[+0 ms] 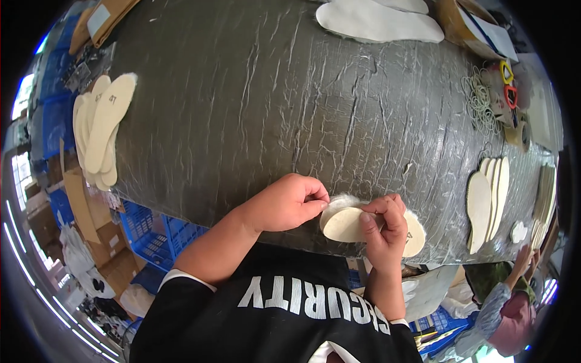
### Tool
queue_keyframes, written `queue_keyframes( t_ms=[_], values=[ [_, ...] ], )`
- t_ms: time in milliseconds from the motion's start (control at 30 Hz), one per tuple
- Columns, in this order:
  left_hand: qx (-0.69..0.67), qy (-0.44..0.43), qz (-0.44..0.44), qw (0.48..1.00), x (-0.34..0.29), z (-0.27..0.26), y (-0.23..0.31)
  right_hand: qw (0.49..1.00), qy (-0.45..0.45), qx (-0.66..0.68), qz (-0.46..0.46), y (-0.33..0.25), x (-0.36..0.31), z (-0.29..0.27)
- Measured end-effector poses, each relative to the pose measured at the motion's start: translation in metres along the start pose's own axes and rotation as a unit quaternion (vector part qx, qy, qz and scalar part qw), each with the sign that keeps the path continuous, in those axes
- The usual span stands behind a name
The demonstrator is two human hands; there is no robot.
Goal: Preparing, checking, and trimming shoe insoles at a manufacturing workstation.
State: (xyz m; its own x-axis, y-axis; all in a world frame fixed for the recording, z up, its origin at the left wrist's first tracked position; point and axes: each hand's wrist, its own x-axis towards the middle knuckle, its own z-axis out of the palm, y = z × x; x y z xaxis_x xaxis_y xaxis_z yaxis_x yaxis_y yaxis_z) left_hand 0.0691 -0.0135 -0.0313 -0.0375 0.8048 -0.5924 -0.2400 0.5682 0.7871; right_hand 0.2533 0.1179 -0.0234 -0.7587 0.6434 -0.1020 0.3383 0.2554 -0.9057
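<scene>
Near the front edge of the table, my right hand [387, 227] grips cream insoles, with the thumb on top and the fingers curled behind. One pale insole end [345, 225] is bent up toward me, and white fluffy pile [344, 201] shows along its far edge. Another insole end [414, 235], bearing a dark mark, sticks out right of that hand. My left hand [293, 202] is closed in a pinch at the fluffy left edge; whatever lies between its fingertips is too small to make out. How many insoles are held is partly hidden.
A dark, wrinkled covering spans the table [242, 109]. Insole piles lie at the left [106, 130] and right [487, 196]; larger white insoles [378, 21] lie at the far side. Cord [481, 100], scissors [508, 81] and tape [517, 134] sit far right. Another person [505, 311] works lower right.
</scene>
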Motion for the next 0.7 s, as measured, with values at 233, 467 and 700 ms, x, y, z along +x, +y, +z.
queue_keyframes(
  t_ms=[233,467,700],
  values=[
    [-0.019,-0.015,-0.013,1.0,0.001,0.001,0.011,1.0,0.007,-0.002,-0.003,0.001,0.0,0.0],
    [0.002,-0.026,0.008,1.0,-0.002,0.003,0.018,1.0,0.003,-0.004,-0.003,0.002,-0.001,-0.001],
    [0.044,-0.032,0.043,0.998,-0.003,0.005,0.021,1.0,0.003,-0.013,-0.011,0.005,-0.003,-0.002]
  ],
)
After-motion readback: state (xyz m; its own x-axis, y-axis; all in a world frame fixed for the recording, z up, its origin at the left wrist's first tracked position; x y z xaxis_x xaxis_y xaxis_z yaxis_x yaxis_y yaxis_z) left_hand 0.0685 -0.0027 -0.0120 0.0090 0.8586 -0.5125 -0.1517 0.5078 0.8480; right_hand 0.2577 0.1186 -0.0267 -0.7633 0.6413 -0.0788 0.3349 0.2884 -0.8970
